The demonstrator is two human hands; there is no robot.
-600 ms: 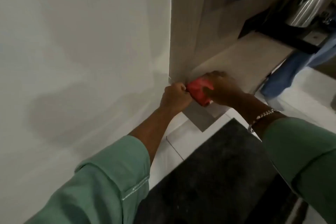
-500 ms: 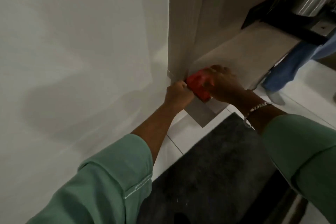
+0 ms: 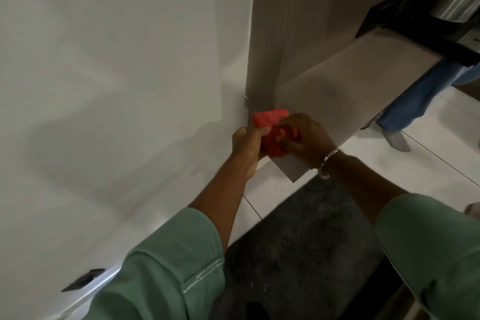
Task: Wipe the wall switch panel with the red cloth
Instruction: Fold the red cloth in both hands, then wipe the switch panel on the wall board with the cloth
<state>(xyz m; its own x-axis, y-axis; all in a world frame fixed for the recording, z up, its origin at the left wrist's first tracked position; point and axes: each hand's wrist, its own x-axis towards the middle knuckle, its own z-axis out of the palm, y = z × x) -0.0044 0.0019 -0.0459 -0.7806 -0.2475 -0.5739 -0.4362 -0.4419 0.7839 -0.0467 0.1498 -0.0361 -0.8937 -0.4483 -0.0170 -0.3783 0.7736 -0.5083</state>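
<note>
The scene is dim and soft, with a greyish cast. Broad, blurred shadows of the arms fall across the white wall [image 3: 104,73], darkest at left and fading upward. A faint sheen runs along the wall's lower edge. The floor tiles [image 3: 441,143] are the brightest area. The dark mat [image 3: 298,254] shows grain and little detail. Straight edges bow toward the frame's corners, and the upper right is smeared and out of focus.
</note>
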